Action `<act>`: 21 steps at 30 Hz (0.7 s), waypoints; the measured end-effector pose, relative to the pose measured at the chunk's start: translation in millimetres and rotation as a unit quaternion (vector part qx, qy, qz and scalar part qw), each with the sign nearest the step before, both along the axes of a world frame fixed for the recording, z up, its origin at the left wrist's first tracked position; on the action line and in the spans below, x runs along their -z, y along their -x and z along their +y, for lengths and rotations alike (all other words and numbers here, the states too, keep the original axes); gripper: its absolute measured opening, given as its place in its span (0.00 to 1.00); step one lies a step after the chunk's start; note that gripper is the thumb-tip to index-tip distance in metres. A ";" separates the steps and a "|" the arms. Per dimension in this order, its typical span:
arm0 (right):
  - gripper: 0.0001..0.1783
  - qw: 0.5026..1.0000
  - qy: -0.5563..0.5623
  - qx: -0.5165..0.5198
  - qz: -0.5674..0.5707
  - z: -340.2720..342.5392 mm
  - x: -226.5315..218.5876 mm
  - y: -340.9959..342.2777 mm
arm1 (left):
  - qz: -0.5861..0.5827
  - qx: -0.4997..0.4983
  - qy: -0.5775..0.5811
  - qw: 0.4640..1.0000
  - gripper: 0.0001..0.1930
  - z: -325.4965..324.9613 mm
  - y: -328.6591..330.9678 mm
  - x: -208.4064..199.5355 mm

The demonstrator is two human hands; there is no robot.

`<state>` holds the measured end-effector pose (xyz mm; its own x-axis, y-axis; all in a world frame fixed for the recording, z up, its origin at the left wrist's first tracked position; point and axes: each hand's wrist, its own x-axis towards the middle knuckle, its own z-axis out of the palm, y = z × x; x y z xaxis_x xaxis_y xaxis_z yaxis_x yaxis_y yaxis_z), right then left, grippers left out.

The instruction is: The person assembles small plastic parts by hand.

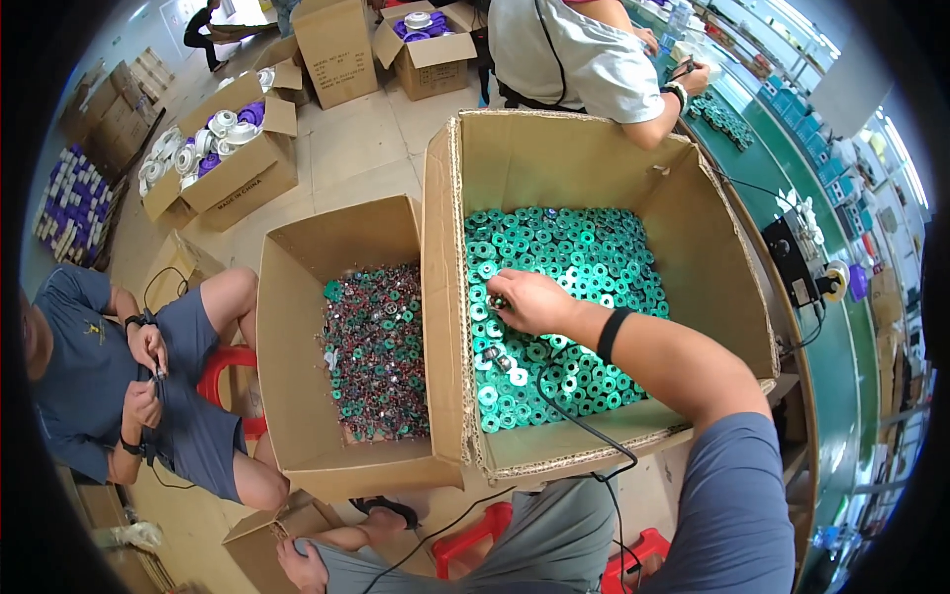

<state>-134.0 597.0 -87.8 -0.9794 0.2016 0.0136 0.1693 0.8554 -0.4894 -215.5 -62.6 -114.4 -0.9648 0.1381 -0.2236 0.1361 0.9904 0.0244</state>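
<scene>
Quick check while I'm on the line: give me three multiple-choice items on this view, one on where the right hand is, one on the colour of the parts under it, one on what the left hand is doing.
1. Where is the right hand?
A. In the large cardboard box
B. In the smaller cardboard box
C. On the green bench

2. What colour are the ring-shaped parts under it?
A. Purple
B. Green
C. White

3. What is the left hand doing?
A. Lifting a box flap
B. Holding a cable
C. Resting low by the person's knee, holding nothing visible

Answers: 1 A, the hand reaches down among the parts in the large box. 2 B, the whole layer is green. 3 C, it lies at the lower edge, away from both boxes.
</scene>
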 end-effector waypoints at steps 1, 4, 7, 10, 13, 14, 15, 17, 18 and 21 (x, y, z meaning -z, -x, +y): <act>0.12 1.000 0.007 -0.015 0.005 -8.2 3.3 5.2 | 0.090 0.008 -0.026 0.996 0.17 -24.8 -4.9 13.4; 0.11 0.998 0.029 -0.048 -0.007 -22.0 5.8 -1.1 | 0.147 0.055 -0.103 0.982 0.14 -60.3 -3.1 25.2; 0.12 0.989 0.030 -0.013 -0.142 -2.8 -3.1 -53.6 | 0.049 0.049 -0.089 0.994 0.20 -46.5 -0.8 37.1; 0.10 0.997 -0.004 -0.053 -0.061 2.0 12.2 -88.3 | 0.028 -0.004 -0.007 1.000 0.22 -25.6 -5.9 38.7; 0.08 0.992 0.019 -0.108 -0.068 -3.0 10.3 -77.4 | -0.001 -0.053 -0.023 0.998 0.21 -25.9 -19.5 33.2; 0.09 0.991 0.022 -0.106 -0.084 -9.2 9.9 -78.5 | 0.024 -0.034 -0.020 0.999 0.22 -25.1 -21.5 33.2; 0.10 0.990 0.025 -0.097 -0.105 -15.0 8.9 -85.3 | 0.042 -0.023 -0.019 0.999 0.22 -34.9 -16.2 41.6; 0.13 0.976 -0.041 -0.099 -0.192 -31.3 -10.0 -77.2 | 0.017 -0.007 -0.036 0.999 0.22 -43.6 -4.4 42.3; 0.12 0.973 -0.046 -0.118 -0.191 -41.5 -27.1 -64.7 | 0.050 -0.021 -0.079 0.995 0.20 -49.4 -7.8 39.2; 0.13 0.969 -0.022 -0.183 -0.165 -57.7 -29.9 -35.4 | 0.045 -0.029 -0.070 0.996 0.16 -72.2 -13.6 23.4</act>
<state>-98.6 539.3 -57.8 -0.9380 -0.1533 -0.3109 -0.0084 0.9067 -0.4218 -201.9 -134.8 -137.8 -0.9875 0.1045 -0.1177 0.0861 0.9846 0.1521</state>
